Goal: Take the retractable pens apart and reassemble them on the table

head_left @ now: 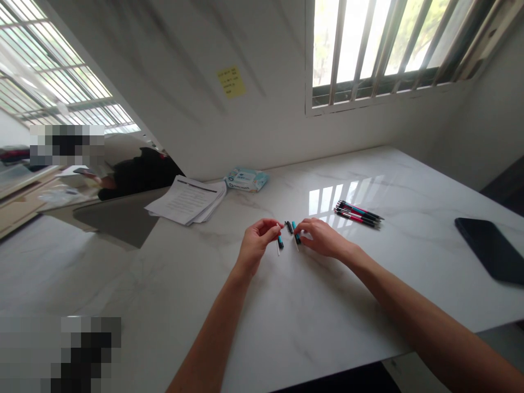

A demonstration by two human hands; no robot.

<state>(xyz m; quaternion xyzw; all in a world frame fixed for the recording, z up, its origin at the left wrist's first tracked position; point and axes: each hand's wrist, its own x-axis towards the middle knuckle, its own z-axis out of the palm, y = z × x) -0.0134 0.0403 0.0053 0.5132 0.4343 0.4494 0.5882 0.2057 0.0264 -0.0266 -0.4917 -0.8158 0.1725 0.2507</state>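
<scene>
My left hand (262, 237) is raised a little over the marble table, thumb and fingertips pinched together. Something small and pale shows at the fingertips, too small to name. Just below it lie a teal-and-black pen barrel (280, 242) and a thin white pen refill (278, 249). My right hand (319, 236) is curled, with its fingertips closed at another teal-and-black pen barrel (297, 238), partly covered by the fingers. Between both hands lies a short black pen part (289, 227). A second thin pale piece (297, 248) pokes out near my right fingertips.
Several assembled pens (358, 214) lie in a bunch to the right. Farther right is a black phone (489, 248). A wipes pack (246, 179) and stacked papers (188, 199) sit along the wall. A person (126, 164) is beyond the partition at left.
</scene>
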